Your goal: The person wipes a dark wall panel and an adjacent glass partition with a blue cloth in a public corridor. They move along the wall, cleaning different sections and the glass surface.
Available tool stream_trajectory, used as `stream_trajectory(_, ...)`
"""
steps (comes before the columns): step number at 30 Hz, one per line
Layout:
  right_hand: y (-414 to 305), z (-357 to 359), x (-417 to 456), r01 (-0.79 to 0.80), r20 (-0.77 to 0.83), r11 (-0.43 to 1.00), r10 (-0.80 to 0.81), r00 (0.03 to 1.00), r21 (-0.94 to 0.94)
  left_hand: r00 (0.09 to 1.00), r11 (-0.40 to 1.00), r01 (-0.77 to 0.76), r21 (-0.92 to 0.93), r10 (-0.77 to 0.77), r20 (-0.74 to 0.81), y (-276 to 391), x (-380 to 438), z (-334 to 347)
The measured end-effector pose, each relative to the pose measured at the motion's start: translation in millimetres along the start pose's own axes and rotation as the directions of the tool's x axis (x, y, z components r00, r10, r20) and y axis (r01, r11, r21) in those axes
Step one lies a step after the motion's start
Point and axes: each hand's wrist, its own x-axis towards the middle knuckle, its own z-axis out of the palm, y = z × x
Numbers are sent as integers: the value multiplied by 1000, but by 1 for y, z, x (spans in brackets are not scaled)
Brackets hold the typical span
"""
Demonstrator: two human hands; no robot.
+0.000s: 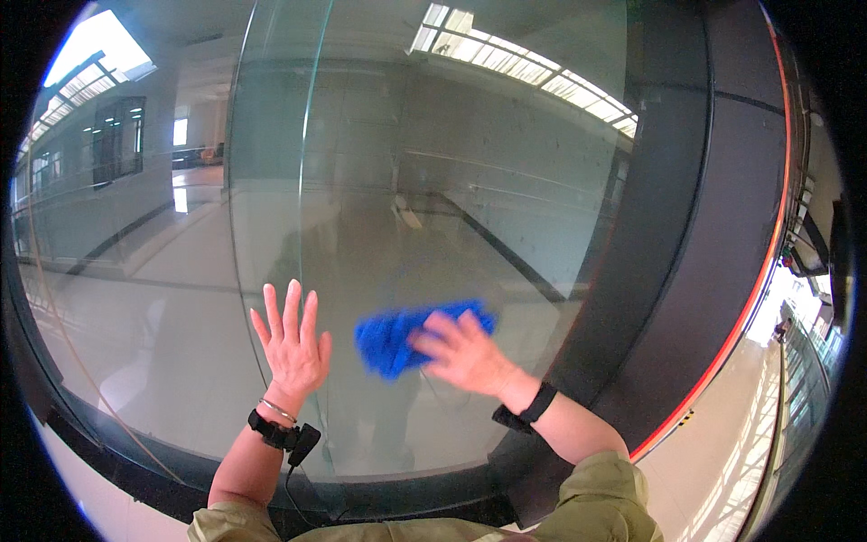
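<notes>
A blue microfibre cloth [386, 339], bunched and slightly blurred, lies against a large glass pane [406, 264] in front of me. My right hand [464, 352] is on the cloth's right part, its fingers spread over it and blurred. To the left, my left hand [292, 352] is raised with its fingers apart and nothing in it. Its palm faces the glass beside a vertical glass edge [305, 142]; whether it touches the pane I cannot tell. Black straps circle both wrists, and the left one carries a small black device [305, 444] with a cable.
A wide dark frame [650, 271] with a red edge strip [758, 298] borders the pane on the right. Below runs a dark bottom sill [379, 491]. A thin cord [88, 379] hangs at the left. Through the glass show a tiled floor and walls.
</notes>
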Motion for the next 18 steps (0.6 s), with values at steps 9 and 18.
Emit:
stream_trajectory(9,215,-106,5,-771,-593,634,602,535,-53,1000,1000,-12,23,12,18,4,2,-4)
stream_trajectory(18,115,-96,200,-393,-529,892,228,817,-223,999,999,16,50,-17,28,-1,-1,-4)
